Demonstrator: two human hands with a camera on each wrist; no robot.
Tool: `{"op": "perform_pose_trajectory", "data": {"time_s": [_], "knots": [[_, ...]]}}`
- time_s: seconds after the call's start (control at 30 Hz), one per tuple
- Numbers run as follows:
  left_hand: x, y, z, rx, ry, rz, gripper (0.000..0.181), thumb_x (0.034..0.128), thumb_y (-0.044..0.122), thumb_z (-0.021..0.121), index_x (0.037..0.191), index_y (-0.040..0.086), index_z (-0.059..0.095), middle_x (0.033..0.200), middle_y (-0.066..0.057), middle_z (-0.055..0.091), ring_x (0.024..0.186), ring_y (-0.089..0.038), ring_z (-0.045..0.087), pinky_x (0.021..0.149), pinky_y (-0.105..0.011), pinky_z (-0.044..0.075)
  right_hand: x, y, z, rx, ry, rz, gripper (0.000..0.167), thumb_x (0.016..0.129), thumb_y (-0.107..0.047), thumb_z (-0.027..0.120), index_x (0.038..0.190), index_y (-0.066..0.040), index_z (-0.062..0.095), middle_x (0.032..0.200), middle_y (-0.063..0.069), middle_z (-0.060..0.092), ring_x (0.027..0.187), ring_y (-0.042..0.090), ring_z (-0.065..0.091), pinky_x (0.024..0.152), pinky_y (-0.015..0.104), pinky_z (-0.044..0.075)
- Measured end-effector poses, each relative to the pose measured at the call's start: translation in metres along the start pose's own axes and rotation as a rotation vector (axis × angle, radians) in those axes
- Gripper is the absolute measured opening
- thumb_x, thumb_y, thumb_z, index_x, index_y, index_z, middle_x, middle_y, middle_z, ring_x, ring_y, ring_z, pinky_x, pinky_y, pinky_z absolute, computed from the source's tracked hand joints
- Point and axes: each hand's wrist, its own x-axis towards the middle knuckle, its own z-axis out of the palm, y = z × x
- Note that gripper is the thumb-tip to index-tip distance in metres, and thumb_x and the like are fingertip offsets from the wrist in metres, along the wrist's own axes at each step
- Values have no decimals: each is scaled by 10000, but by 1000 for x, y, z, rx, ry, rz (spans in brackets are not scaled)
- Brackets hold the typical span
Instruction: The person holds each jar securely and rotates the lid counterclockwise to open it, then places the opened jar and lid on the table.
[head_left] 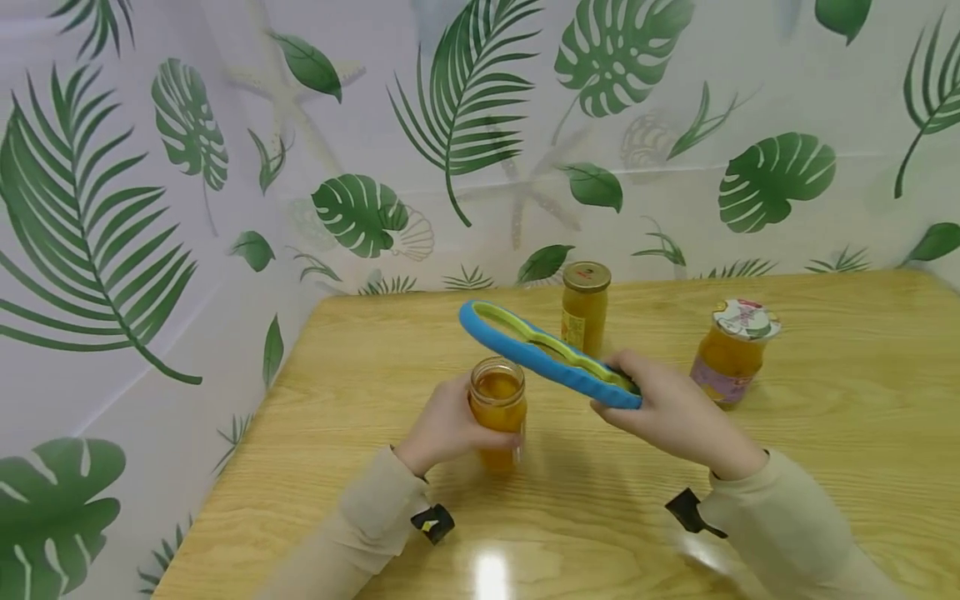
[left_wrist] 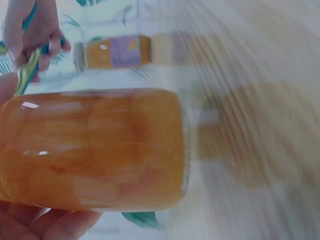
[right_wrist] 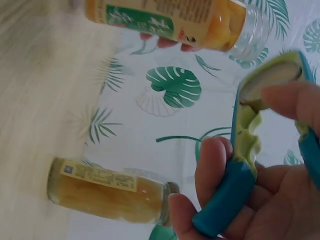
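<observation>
An uncapped glass jar of orange contents (head_left: 498,408) stands on the table, and my left hand (head_left: 450,425) grips it round its side; in the left wrist view the jar (left_wrist: 95,150) fills the middle. My right hand (head_left: 675,412) holds a blue and green jar opener (head_left: 547,358) by one end, its looped end raised up and to the left, above and behind the open jar. The right wrist view shows my fingers curled round the opener (right_wrist: 240,165) and, apart from it, the open jar (right_wrist: 170,20) with a green and beige label.
A tall jar with a gold lid (head_left: 585,308) stands behind the opener near the table's back edge. To the right, beyond my right hand, is a jar with a patterned white lid (head_left: 731,354) and purple label. A leaf-patterned cloth (head_left: 480,167) hangs behind the wooden table (head_left: 315,400).
</observation>
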Motion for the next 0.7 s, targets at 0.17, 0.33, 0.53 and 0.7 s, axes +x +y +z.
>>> {"op": "perform_pose_trajectory", "data": {"time_s": [0.17,0.33,0.53,0.7], "knots": [[7,-10,-13,22,112,-103,550,611,180,808,1085,96,540,968,-11,607,861,-148,571,772,-321,460,1,7,11,129,-38,63,237,873,-214,559,986,-14,500,656,19,462,526,140,396,470,281,354],[18,-18,-27,4,197,-165,561,611,167,808,1094,92,533,981,-25,605,874,-170,572,780,-342,463,4,6,18,243,-80,104,237,894,-238,520,917,-6,474,684,40,527,555,172,439,495,298,355],[33,-25,-40,54,280,-177,556,614,173,804,1090,74,532,991,-59,604,880,-202,570,783,-356,461,7,6,26,435,-126,172,284,905,-263,499,921,19,465,754,81,521,666,196,546,633,339,445],[44,-32,-44,82,320,-205,570,625,197,793,1106,61,519,1013,-87,595,899,-228,566,791,-366,458,7,9,31,547,-140,230,301,914,-264,477,920,36,456,765,99,511,673,220,566,675,367,472]]}}
